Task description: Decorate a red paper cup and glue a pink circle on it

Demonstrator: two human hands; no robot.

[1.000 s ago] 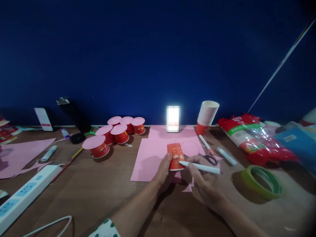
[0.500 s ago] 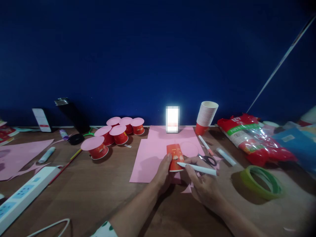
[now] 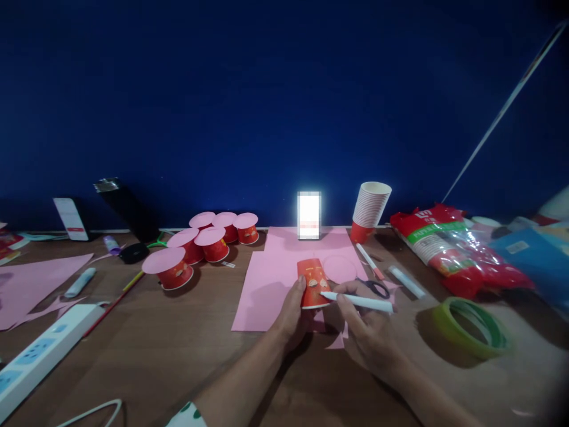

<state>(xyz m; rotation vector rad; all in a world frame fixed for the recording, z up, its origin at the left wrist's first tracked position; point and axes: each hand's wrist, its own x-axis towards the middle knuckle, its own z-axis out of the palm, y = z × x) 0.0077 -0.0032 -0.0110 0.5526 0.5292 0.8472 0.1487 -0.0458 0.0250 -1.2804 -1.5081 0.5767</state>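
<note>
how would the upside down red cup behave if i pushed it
Likely light: the cup looks like thin paper, so it may slide on the pink sheet. Rim-down on its wide end, it probably won't tip. A hard squeeze could dent it.

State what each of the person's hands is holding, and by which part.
The left hand grips the upside-down red paper cup by its side near the rim. The right hand holds the white pen by its barrel, tip at the cup.

screen: glowing white phone screen (image 3: 309, 214), pixelated
strip: white power strip (image 3: 42, 351), cut by left edge
cup: red paper cup (image 3: 312, 280), print unreadable
</note>
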